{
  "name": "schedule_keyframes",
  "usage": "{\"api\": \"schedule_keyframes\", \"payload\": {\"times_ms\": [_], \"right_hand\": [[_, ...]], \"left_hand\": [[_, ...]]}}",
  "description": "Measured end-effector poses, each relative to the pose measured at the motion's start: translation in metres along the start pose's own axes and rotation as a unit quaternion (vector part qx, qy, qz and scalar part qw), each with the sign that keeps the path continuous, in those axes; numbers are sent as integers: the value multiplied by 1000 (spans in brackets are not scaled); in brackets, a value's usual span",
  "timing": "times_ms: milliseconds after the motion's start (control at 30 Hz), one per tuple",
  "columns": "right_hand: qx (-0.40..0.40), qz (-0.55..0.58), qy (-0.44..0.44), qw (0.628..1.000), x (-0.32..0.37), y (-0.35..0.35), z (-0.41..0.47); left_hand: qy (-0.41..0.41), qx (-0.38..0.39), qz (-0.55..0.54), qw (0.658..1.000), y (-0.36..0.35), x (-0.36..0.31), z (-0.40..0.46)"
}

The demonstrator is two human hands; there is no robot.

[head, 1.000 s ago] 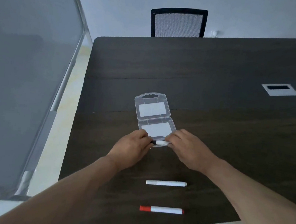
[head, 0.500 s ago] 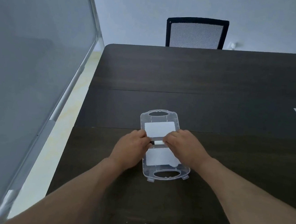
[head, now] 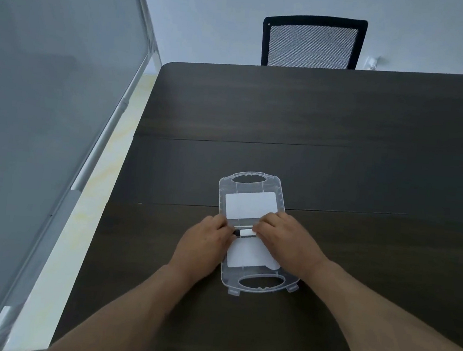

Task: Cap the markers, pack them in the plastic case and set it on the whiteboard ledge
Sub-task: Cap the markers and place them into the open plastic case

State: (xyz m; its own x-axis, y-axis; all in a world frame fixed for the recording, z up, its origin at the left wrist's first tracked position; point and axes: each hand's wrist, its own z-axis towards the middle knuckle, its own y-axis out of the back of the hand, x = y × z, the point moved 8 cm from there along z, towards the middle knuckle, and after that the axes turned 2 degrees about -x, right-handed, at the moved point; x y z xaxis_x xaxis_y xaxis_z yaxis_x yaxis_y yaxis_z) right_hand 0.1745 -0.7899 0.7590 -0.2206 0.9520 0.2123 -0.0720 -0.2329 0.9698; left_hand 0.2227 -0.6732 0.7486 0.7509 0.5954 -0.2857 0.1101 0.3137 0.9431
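Dark table, open case flat. Left hand and right hand each pinch an end of marker over the hinge, likely capping it.

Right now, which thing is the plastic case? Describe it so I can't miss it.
On the dark table, straight out from the mesh chair, a clear case lies opened flat. The left hand and right hand meet over its hinge. Only it is see-through, with oval handle cutouts at both ends.
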Motion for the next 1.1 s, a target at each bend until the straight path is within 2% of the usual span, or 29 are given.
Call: {"api": "schedule_keyframes", "payload": {"times_ms": [433, 1100], "right_hand": [[-48, 41, -32, 997, -7, -2, 1], [-76, 81, -66, 992, -16, -6, -7]], "left_hand": [[-10, -2, -14, 1000, -5, 1, 0], [-27, 4, 4, 1000, -10, 2, -2]]}}
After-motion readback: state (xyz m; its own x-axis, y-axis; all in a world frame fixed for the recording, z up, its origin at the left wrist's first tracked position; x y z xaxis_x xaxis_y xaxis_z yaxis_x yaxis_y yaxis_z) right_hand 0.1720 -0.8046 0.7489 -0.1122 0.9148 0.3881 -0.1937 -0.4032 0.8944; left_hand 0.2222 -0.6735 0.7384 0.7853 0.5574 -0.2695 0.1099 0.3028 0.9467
